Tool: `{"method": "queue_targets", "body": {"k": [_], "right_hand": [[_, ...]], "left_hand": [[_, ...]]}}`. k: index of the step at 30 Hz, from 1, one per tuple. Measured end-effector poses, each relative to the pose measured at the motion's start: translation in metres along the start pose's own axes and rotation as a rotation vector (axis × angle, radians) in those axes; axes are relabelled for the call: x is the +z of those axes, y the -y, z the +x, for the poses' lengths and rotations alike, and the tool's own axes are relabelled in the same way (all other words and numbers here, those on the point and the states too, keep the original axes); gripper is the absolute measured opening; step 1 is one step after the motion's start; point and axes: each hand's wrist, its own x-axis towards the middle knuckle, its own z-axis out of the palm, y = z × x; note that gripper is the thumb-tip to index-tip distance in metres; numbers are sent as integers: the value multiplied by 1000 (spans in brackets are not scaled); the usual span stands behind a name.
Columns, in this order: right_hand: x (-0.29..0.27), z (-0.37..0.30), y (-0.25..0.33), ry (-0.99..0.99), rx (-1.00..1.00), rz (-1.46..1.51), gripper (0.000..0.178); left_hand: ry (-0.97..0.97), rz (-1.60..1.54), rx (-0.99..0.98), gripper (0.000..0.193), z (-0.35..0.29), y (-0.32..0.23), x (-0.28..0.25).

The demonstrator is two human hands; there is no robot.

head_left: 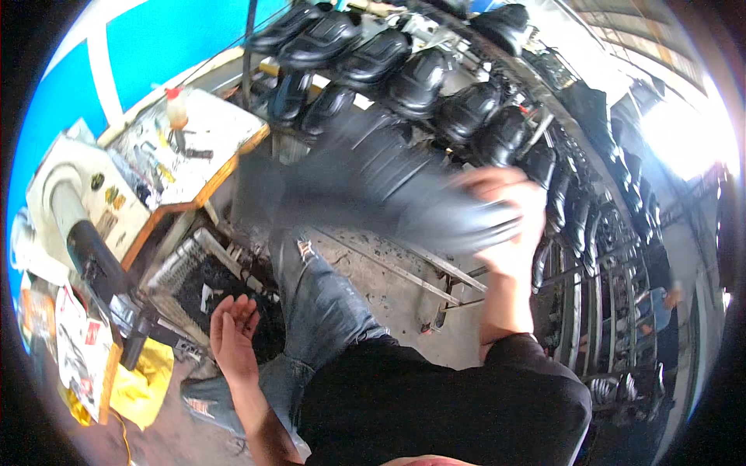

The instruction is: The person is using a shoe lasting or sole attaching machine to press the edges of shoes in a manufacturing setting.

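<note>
A black boot (388, 198), smeared by motion, is held up in front of me, its shaft toward the left and its rounded end at the right. My right hand (511, 206) is wrapped round that right end, with its fingers blurred. Low on the left, near my knee, my left hand (235, 335) is raised with its palm up and fingers loosely curled, holding nothing. It hangs beside a crate (172, 268) with black scraps in it, apart from the boot.
Behind the boot stands a rack carrying rows of black shoes (416, 84), curving round to the right. At the left are a worktable (221, 128) with a red-capped bottle (176, 109), a pale machine (101, 206) with a dark arm, and a yellow bag (144, 384). Metal rails (412, 268) cross the floor.
</note>
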Motion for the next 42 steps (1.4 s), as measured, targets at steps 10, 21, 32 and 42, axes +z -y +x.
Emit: {"method": "queue_targets", "body": {"k": [10, 21, 32, 42], "right_hand": [[-161, 94, -36, -191, 289, -1485, 50], [-305, 12, -27, 140, 553, -1627, 55], [-290, -17, -34, -532, 438, -1406, 57], [-80, -15, -13, -671, -748, -1094, 53]], "left_hand": [[75, 374, -55, 31, -22, 23, 15], [-12, 508, -113, 35, -23, 40, -15], [65, 534, -169, 34, -14, 38, 3], [223, 470, -5, 51, -4, 30, 23]]}}
